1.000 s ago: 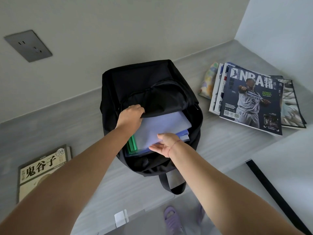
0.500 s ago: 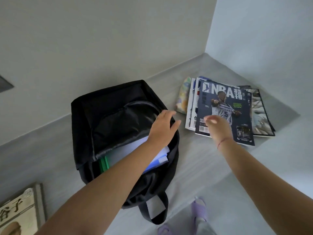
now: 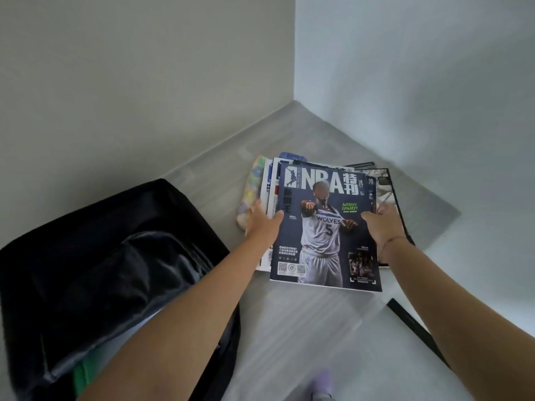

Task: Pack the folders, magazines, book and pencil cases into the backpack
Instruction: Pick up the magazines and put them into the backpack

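Observation:
A stack of magazines (image 3: 324,227) with a dark blue NBA cover on top lies on the grey desk near the corner. My left hand (image 3: 262,224) grips the stack's left edge, thumb on the cover. My right hand (image 3: 382,224) grips the right edge the same way. A pastel patterned pencil case (image 3: 250,192) lies at the stack's left, partly under it. The black backpack (image 3: 95,256) lies open at the lower left, with a green folder edge (image 3: 82,377) and pale folders showing inside its mouth under my left forearm.
Two walls meet just behind the magazines, closing the desk's (image 3: 304,134) far corner. The desk's front edge runs with a black strip (image 3: 417,328) at the lower right. A purple slipper (image 3: 322,383) shows on the floor below.
Both hands left the backpack and moved right to the magazine stack, taking its two sides. My view swung right, so the book on the left is out of frame.

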Demonstrator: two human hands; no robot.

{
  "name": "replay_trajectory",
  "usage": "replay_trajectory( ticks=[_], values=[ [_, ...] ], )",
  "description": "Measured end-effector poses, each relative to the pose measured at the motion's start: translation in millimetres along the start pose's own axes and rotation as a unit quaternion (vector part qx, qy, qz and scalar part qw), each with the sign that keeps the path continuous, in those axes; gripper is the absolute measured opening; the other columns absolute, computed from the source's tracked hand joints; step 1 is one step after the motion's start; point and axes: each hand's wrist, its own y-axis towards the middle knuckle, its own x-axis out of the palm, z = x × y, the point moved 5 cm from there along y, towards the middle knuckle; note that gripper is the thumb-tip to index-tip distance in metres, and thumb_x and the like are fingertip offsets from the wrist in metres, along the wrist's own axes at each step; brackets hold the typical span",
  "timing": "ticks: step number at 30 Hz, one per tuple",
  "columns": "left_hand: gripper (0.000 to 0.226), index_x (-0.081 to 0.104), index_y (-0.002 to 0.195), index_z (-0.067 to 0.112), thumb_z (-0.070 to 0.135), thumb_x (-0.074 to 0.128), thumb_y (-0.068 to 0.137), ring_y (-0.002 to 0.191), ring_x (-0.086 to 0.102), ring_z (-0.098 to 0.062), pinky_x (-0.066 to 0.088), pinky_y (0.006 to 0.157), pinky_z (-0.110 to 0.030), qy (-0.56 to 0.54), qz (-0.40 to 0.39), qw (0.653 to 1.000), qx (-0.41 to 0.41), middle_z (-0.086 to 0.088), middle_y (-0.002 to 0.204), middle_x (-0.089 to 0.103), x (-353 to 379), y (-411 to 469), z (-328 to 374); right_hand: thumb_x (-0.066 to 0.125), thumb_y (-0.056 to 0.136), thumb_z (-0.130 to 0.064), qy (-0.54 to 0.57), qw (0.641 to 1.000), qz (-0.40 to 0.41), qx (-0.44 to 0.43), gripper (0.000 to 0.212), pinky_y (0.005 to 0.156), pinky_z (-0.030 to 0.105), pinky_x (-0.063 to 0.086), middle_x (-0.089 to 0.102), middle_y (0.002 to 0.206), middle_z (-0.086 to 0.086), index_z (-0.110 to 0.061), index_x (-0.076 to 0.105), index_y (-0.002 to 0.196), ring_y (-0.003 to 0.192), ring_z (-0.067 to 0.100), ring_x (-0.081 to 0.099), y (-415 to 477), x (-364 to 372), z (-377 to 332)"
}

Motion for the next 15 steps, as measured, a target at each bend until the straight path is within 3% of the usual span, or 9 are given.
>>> replay_trajectory(
  ticks=[3,6,9,12,15],
  values=[
    [0.065,0.037,0.133,0.008,0.035,0.066,0.081,0.112,0.056,-0.032,0.048,0.095,-0.045,-0.082,0.014,0.994,-0.067,-0.014,0.130,0.054,1.2,20.5,-1.6,0.061,0.082,-0.011,0.062,0.997,-0.003,0.037,0.044,0.079,0.038,0.055,0.066,0.109,0.006,-0.012,0.050,0.125,0.091,0.023,0.065,12.9,3.4,-0.7],
    [0.077,0.038,0.133,0.008,0.043,0.073,0.073,0.110,0.057,-0.032,0.051,0.092,-0.044,-0.130,0.005,0.987,-0.094,-0.012,0.131,0.054,4.7,31.1,-3.8,0.057,0.085,-0.011,0.126,0.986,-0.055,0.090,0.054,0.083,0.041,0.052,0.059,0.117,0.009,-0.013,0.040,0.135,0.100,0.025,0.061,22.3,15.3,0.4],
    [0.076,0.044,0.128,0.018,0.049,0.077,0.067,0.089,0.058,-0.016,0.049,0.069,-0.025,-0.112,0.058,0.989,-0.073,0.000,0.117,0.058,1.4,28.3,-2.1,0.054,0.087,-0.009,0.146,0.977,-0.124,0.095,0.045,0.075,0.034,0.049,0.057,0.125,0.019,-0.004,0.046,0.131,0.094,0.023,0.059,26.8,37.5,-7.1],
    [0.062,0.051,0.115,0.025,0.044,0.081,0.064,0.067,0.050,0.004,0.037,0.049,-0.015,-0.119,0.090,0.988,-0.041,0.015,0.089,0.058,-5.1,21.6,1.7,0.055,0.086,-0.010,0.122,0.980,-0.136,0.083,0.049,0.101,0.041,0.040,0.049,0.140,0.011,-0.010,0.047,0.134,0.121,0.026,0.049,28.8,51.6,-10.7],
    [0.056,0.053,0.111,0.021,0.034,0.082,0.066,0.072,0.061,-0.002,0.048,0.052,-0.020,-0.140,0.082,0.987,-0.008,0.015,0.084,0.063,-7.2,14.8,8.1,0.058,0.087,-0.011,0.118,0.978,-0.158,0.072,0.060,0.098,0.036,0.038,0.040,0.148,0.007,-0.012,0.036,0.143,0.132,0.025,0.040,32.7,50.8,-11.5]
  ],
)
